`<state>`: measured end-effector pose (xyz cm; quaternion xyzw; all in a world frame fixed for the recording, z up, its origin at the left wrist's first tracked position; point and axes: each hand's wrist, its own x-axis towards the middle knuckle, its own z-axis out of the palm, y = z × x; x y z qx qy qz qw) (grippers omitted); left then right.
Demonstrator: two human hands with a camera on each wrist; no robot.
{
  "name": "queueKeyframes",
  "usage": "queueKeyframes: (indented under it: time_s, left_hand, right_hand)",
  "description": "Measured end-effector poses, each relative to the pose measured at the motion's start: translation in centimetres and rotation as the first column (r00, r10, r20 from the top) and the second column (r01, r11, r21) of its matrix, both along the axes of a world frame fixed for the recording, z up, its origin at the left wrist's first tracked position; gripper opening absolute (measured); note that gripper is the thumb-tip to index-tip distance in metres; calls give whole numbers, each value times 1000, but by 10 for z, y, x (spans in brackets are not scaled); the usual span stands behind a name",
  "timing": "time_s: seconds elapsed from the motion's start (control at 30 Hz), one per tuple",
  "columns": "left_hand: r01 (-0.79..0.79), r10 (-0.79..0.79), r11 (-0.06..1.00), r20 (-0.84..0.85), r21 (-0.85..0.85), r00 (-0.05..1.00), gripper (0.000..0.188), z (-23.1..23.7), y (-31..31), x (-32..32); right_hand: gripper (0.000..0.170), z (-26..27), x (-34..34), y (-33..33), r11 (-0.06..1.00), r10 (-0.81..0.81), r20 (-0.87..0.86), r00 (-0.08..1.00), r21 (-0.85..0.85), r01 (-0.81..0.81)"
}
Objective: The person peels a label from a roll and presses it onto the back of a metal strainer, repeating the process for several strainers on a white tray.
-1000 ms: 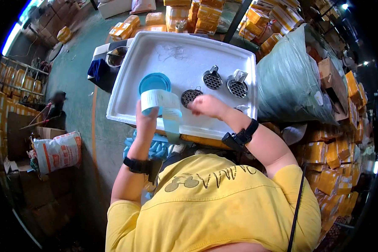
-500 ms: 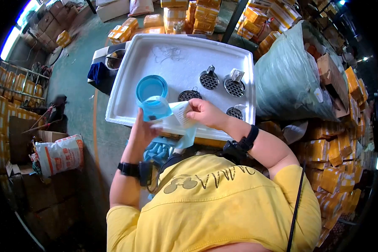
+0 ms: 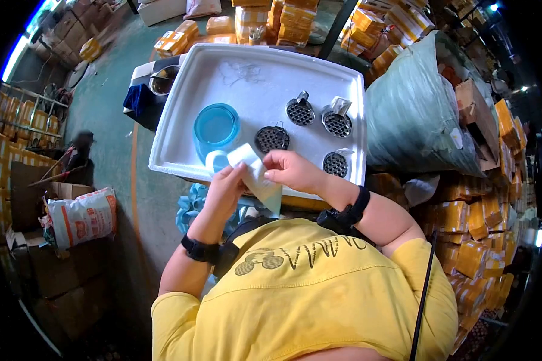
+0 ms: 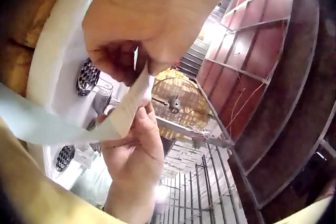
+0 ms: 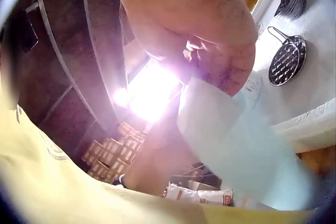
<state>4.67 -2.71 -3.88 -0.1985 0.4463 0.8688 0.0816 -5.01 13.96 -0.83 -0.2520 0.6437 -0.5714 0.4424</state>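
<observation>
In the head view, my left hand [image 3: 223, 191] pinches a strip of white labels on pale blue backing [image 3: 264, 191] near the front edge of the white foam tray [image 3: 162, 150]. Fingertips of my right hand [image 3: 298, 171] pinch the same strip from the other side. Printed lines show on the label paper [image 4: 125, 116] between both hands in the left wrist view. A loose end of the blue backing [image 5: 262, 166] hangs down, blurred, in the right wrist view. The blue roll [image 3: 200, 135] lies in the tray beyond my left hand.
Perforated round metal pieces with handles lie in the tray, one [image 3: 273, 139] just beyond my hands and another [image 3: 300, 112] farther back. A large pale green sack [image 3: 412, 114] stands at the right. Crumpled blue strip [image 3: 193, 210] hangs below the tray's front edge.
The strip has been drawn toward my body and right, away from the roll. My right hand has come to pinch it, and my left hand has moved right, close beside the right.
</observation>
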Motion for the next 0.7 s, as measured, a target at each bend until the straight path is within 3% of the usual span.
queueKeyframes:
  time_s: [0.03, 0.13, 0.2, 0.23, 0.27, 0.37, 0.47, 0.57, 0.67, 0.7]
  left_hand:
    - [-24, 26, 993, -16, 112, 1000, 25, 0, -3, -3]
    - [-26, 26, 1000, -16, -3, 1000, 29, 10, 9, -8]
    - [-49, 47, 986, 17, 159, 999, 30, 27, 14, -9]
    - [-64, 57, 969, 35, 238, 998, 31, 32, 16, -10]
    - [-35, 26, 979, 49, 202, 998, 32, 27, 14, -11]
    - [26, -35, 992, 75, 120, 997, 31, 12, 9, -14]
    - [13, -18, 994, 37, 109, 999, 31, 8, 11, -15]
    - [-10, -4, 991, 104, 133, 995, 30, 12, 14, -18]
    - [67, -72, 994, 49, 92, 996, 30, 16, 15, -17]
    - [95, -101, 989, 43, 113, 994, 29, 10, 14, -18]
  right_hand:
    - [28, 0, 2, -3, 991, -108, 70, 992, -75, 113]
    - [30, 7, 4, -5, 962, -252, 11, 968, -103, 252]
    - [29, 8, 6, -6, 971, -235, -183, 955, -82, 224]
    - [26, 10, 8, -6, 968, -244, -189, 951, -101, 229]
    - [23, 13, 10, -6, 965, -253, -196, 947, -120, 233]
    - [19, 9, 10, -2, 966, -247, -510, 824, -61, 252]
    - [16, 8, 10, 0, 954, -262, -589, 765, -38, 298]
    - [17, 6, 12, 2, 940, -305, -588, 749, -58, 337]
    - [13, 1, 13, 4, 924, -354, -544, 761, -82, 372]
    - [11, 1, 14, 6, 929, -335, -617, 712, -93, 357]
